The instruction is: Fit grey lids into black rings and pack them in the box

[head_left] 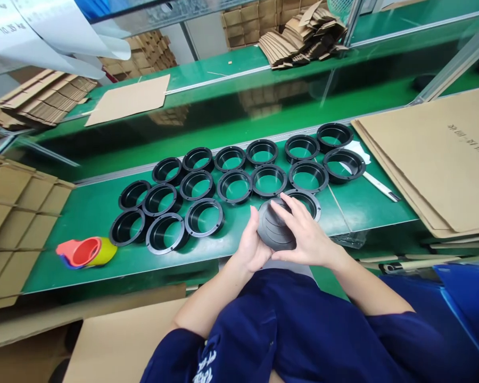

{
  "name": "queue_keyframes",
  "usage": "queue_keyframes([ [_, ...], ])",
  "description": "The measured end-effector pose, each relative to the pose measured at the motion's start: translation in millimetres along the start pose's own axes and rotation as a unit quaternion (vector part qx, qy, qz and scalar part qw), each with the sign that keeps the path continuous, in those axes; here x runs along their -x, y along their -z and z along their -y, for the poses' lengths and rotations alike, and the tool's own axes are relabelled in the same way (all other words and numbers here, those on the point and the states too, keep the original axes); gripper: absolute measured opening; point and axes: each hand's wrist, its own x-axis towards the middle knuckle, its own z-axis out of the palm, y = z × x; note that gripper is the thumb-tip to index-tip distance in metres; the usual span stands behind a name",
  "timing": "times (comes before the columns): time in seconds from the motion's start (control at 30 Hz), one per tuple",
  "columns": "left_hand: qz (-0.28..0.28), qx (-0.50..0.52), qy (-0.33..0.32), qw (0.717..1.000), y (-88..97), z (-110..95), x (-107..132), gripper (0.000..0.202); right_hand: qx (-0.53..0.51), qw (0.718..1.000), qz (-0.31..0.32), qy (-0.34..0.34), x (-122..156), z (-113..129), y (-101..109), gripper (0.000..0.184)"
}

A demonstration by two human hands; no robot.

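Both hands (308, 236) are gripping a cap (272, 234) between them near rings (152, 201) on the desk (80, 210), seemingly checking it, the next move probably needing a steady hold.

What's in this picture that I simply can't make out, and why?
All in the head view:
Underside of the grey domed disc: faces away, cupped by the left hand and right hand.
Part of one flanged black ring: behind the right hand.
Full text on the hanging paper sheets: cut off by the picture's edge.
Shirt lettering: blurred, running into the bottom edge.
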Motion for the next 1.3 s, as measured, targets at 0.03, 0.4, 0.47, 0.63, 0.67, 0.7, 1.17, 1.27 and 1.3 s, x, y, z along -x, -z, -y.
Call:
queue_keyframes([
  [0.03, 0.005, 0.004, -0.005, 1.000, 0.4, -1.4, -1.2, 0.068, -0.007, 1.000, -0.016, -0.001, -0.6, -1.8, 2.8, 0.098],
  [0.4, 0.013, -0.041, -0.058, 0.997, 7.9, -23.3, 5.1, 0.055, -0.070, 0.996, -0.058, -0.023, -20.6, -11.5, 3.9, 0.049],
  [0.47, 0.010, -0.042, -0.048, 0.998, 6.8, -24.7, 4.6, 0.057, -0.110, 0.991, -0.061, -0.037, -26.3, -12.5, 4.0, 0.050],
  [0.63, -0.002, -0.016, -0.022, 1.000, 3.3, -31.1, -1.3, 0.073, -0.183, 0.975, -0.093, -0.080, -31.4, -14.8, 6.2, 0.054],
  [0.67, -0.004, -0.014, -0.019, 1.000, 2.7, -33.1, -2.2, 0.075, -0.180, 0.975, -0.101, -0.080, -30.0, -14.5, 5.9, 0.056],
  [0.7, -0.007, -0.012, -0.020, 1.000, 2.4, -34.9, -2.9, 0.076, -0.162, 0.979, -0.107, -0.066, -27.7, -14.0, 5.1, 0.058],
  [1.17, 0.012, -0.045, 0.039, 0.998, -10.0, -4.5, 2.9, 0.067, 0.051, 0.998, 0.028, 0.011, -1.5, -2.5, 12.7, 0.102],
  [1.27, -0.015, -0.074, -0.010, 0.997, -8.0, -10.8, 6.1, 0.055, 0.080, 0.996, -0.020, -0.016, 1.7, -18.2, 20.2, 0.096],
  [1.3, -0.041, -0.086, -0.037, 0.995, -5.5, -14.6, 7.4, 0.051, 0.106, 0.993, -0.033, -0.033, 3.7, -25.7, 21.7, 0.094],
])
